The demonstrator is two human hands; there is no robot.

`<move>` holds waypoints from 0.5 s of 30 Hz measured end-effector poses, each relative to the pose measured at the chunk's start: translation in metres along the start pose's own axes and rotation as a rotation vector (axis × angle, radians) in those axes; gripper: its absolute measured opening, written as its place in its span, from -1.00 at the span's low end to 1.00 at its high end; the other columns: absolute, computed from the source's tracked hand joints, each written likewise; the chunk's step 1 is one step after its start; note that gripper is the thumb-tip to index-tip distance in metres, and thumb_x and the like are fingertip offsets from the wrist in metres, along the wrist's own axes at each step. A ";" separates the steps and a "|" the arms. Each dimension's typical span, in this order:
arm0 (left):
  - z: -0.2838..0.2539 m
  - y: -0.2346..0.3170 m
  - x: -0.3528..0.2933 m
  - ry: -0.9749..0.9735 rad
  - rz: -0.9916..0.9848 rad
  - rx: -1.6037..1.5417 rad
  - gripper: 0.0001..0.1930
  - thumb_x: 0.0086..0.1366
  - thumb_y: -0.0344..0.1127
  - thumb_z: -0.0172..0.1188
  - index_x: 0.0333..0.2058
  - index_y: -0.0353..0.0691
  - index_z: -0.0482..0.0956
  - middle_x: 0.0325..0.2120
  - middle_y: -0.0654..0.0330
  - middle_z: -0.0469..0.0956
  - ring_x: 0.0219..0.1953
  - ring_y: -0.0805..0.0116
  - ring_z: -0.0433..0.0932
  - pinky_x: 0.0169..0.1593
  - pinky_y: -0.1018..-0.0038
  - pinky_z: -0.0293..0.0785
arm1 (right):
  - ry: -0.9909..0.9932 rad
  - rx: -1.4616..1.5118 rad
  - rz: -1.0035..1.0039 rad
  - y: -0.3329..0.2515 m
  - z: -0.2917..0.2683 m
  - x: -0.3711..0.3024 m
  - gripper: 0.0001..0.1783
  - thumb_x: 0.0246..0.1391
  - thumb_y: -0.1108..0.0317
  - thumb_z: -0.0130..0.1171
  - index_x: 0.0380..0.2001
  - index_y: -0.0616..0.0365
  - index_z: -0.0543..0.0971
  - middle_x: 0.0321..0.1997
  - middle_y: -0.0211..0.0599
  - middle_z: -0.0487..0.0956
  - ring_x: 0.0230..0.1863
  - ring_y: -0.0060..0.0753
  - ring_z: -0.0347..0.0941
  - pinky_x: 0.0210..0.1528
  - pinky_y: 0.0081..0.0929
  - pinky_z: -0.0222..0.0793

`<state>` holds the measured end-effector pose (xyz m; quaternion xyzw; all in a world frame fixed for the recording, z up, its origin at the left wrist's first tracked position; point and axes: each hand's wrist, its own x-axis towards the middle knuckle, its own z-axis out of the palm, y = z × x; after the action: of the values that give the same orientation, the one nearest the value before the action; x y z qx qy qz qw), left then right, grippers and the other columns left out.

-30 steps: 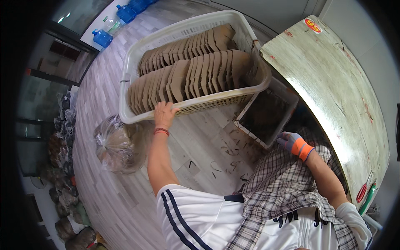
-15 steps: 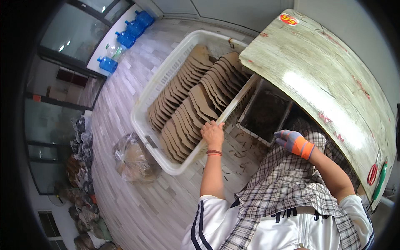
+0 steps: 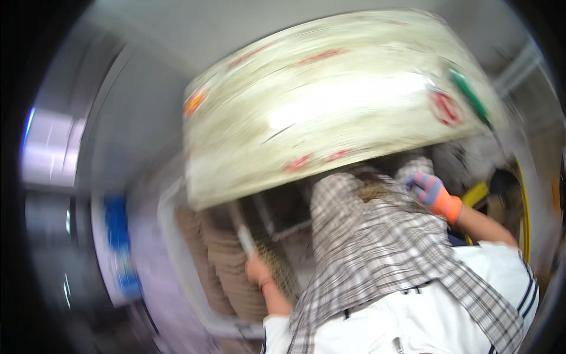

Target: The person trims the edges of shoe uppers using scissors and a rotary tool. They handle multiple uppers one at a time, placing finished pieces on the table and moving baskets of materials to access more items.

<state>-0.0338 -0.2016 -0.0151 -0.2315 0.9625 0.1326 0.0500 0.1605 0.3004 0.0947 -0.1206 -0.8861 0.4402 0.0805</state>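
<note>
Motion blurs the picture. My bare left hand [image 3: 257, 270], with bands at the wrist, is closed around the white rim [image 3: 246, 241] of a plastic basket at the lower left. Inside the basket, curved brown sheets [image 3: 227, 265] stand in packed rows; the tabletop hides its far part. My right hand [image 3: 435, 193] wears a grey-blue and orange glove. It hovers by my right knee with loosely bent fingers apart, and nothing shows in it. A checked apron [image 3: 371, 236] covers my lap.
A pale worn table [image 3: 247, 141] spans the view ahead. Red-handled scissors [image 3: 446, 109] and a green-handled tool [image 3: 469, 94] lie at its right end. Blue water bottles [image 3: 118, 230] stand at the left. A yellow-edged object [image 3: 525, 218] is beside my right arm.
My view has swung to the right, so the table now lies ahead and covers part of the basket. My left hand keeps its grip on the rim; my right hand remains near my lap.
</note>
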 end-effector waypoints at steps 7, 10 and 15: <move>0.026 -0.032 0.045 0.067 0.619 0.417 -0.68 0.28 -0.12 0.08 -0.31 -0.30 0.60 -0.48 -0.11 0.56 -0.41 -0.10 0.54 -0.35 0.15 0.43 | 0.544 0.778 0.627 0.075 -0.110 -0.073 -0.61 0.07 0.34 0.19 -0.01 0.20 0.50 -0.31 -0.31 0.59 -0.42 -0.49 0.49 -0.39 -0.55 0.44; 0.026 0.022 0.043 -0.189 0.712 0.616 -0.70 0.29 -0.14 0.05 -0.31 -0.28 0.59 -0.46 -0.11 0.56 -0.41 -0.09 0.54 -0.34 0.17 0.43 | 0.365 -0.707 0.627 0.123 -0.074 -0.146 -0.35 0.00 0.26 0.20 0.22 -0.03 0.35 0.10 -0.06 0.47 0.04 -0.02 0.42 0.08 -0.25 0.33; -0.017 0.143 0.021 -0.458 0.924 0.844 -0.72 0.32 -0.16 0.00 -0.31 -0.24 0.57 -0.44 -0.12 0.56 -0.39 -0.08 0.54 -0.34 0.22 0.43 | 0.823 0.540 1.060 0.103 -0.056 -0.207 -0.38 0.05 0.47 0.09 0.24 -0.04 0.33 0.13 -0.14 0.43 -0.01 -0.23 0.48 -0.04 -0.52 0.38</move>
<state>-0.1189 -0.0927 0.0313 0.2784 0.8970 -0.2019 0.2777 0.3877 0.3438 0.0387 -0.6660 -0.4668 0.5424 0.2103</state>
